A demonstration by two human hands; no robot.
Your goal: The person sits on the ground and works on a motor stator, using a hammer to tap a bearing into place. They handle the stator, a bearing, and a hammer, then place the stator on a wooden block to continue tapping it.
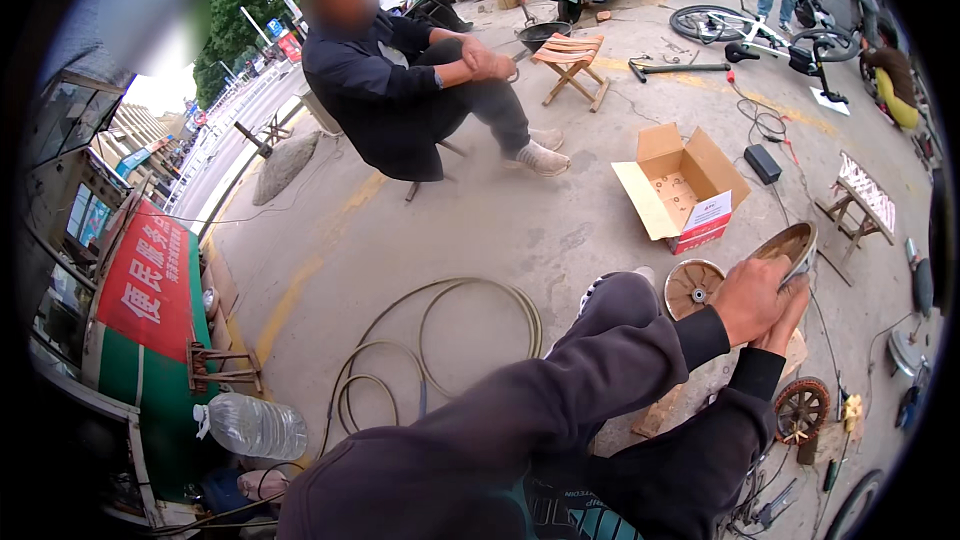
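Both my hands are together at the right, in front of my knees. My left hand [748, 300] is closed on the rim of a round metal cover [792, 242], which is tilted up with its brownish, dirty inner face showing in part. Beside it, my right hand [788, 318] grips the lower edge of the same cover; some of its fingers are hidden. Just left of my hands, a second round metal disc [692, 290] with ribs lies near my shoe. A motor core [803, 410] with a reddish-brown toothed rim lies below my hands.
An open cardboard box [640, 190] with small rings inside stands beyond my hands. A coiled hose [440, 285] and a water bottle [250, 427] are at left. A person [400, 90] sits ahead. Folding stools [570, 60], a black charger [762, 164], cables and a fallen bicycle [765, 32] lie around.
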